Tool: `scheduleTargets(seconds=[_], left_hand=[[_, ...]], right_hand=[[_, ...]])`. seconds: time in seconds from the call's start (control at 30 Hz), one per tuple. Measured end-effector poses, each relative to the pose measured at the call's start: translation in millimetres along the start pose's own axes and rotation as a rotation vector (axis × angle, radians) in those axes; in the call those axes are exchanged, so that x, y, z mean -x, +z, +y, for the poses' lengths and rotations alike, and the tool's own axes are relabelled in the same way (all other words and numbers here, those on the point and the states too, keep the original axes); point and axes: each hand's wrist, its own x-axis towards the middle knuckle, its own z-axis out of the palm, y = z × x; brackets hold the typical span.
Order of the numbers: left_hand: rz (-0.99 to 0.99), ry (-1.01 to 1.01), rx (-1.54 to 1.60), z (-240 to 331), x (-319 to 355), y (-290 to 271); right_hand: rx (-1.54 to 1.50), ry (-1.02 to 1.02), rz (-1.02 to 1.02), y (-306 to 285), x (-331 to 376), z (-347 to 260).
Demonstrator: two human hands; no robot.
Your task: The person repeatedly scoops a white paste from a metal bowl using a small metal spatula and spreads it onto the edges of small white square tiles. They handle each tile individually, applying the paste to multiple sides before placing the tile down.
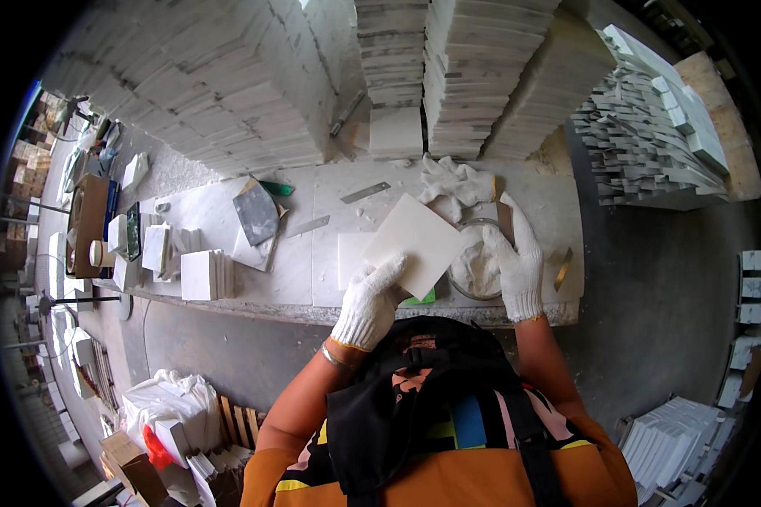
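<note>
My left hand (372,304), in a white knitted glove, grips a square white stone tile (418,243) at its near corner, thumb on top. The tile is tilted above the worktable and overlaps another white tile (350,253). My right hand (522,262), gloved the same way, is at the right side of a round bowl (475,296) with crumpled white material inside. Between its thumb and fingers shows a flat brown strip (506,221), whose kind I cannot make out. A spare pair of white gloves (455,186) lies just beyond the bowl.
Tall stacks of white tiles (389,68) stand along the table's far side. A grey slab (256,213), metal rulers (365,193) and small tile stacks (207,275) occupy the left. A yellowish strip (563,269) lies at the right. Bright green (421,297) shows under the held tile.
</note>
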Motion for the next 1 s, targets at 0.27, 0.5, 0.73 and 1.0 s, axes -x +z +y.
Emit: scheduleTargets(seconds=[0.27,0.5,0.73,1.0], left_hand=[[-0.052,-0.043,0.058,-7.6,-15.3,-0.3],[-0.031,-0.111,0.085,-9.9,-26.1,10.8],[-0.040,-0.099,0.079,-5.5,-31.6,11.7],[-0.079,-0.121,0.061,-12.0,-37.2,2.0]], right_hand=[[0.172,-0.262,-0.123,19.7,14.9,-23.7],[0.220,-0.227,-0.296,27.2,40.9,-21.2],[0.201,-0.138,-0.172,-5.0,40.7,8.2],[-0.357,0.429,-0.113,-4.9,31.3,-17.0]])
